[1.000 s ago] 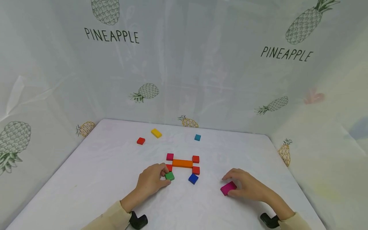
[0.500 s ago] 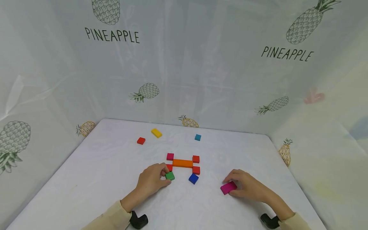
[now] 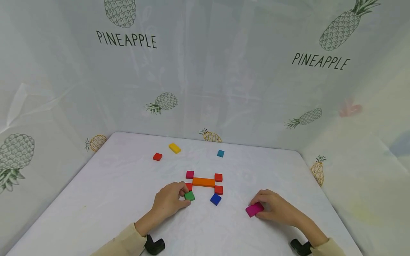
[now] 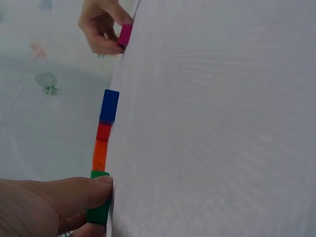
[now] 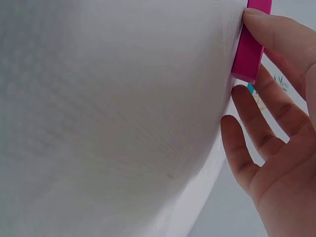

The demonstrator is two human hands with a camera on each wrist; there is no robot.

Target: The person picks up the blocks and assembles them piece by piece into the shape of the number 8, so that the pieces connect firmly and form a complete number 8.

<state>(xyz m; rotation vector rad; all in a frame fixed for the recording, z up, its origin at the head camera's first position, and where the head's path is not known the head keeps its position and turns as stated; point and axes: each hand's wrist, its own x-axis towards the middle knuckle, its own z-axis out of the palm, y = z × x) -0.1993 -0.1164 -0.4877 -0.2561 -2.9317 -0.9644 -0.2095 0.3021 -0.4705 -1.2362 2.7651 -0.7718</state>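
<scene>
My left hand point(image 3: 169, 200) pinches a green block point(image 3: 189, 196) between thumb and fingers on the white table. It sits just in front of a red block point(image 3: 189, 186), partly hidden by my fingers. My right hand point(image 3: 276, 209) holds a longer magenta block point(image 3: 254, 209) at the right, thumb on the near side. In the right wrist view, the thumb presses the magenta block point(image 5: 249, 54) while the other fingers spread below it. Between the hands lies a turned blue block point(image 3: 216, 199), close to a red block point(image 3: 219, 190). An orange bar point(image 3: 204, 182) joins the group.
Another red block point(image 3: 218, 177) and a small magenta block point(image 3: 190, 174) flank the orange bar's far corners. Farther back lie a loose red block point(image 3: 157, 156), a yellow block point(image 3: 174, 148) and a teal block point(image 3: 220, 153). A pineapple-print curtain point(image 3: 224, 71) stands behind the table.
The fingers of my right hand have drawn in against the magenta block, which turned slightly. My left hand and the green block have stayed in place.
</scene>
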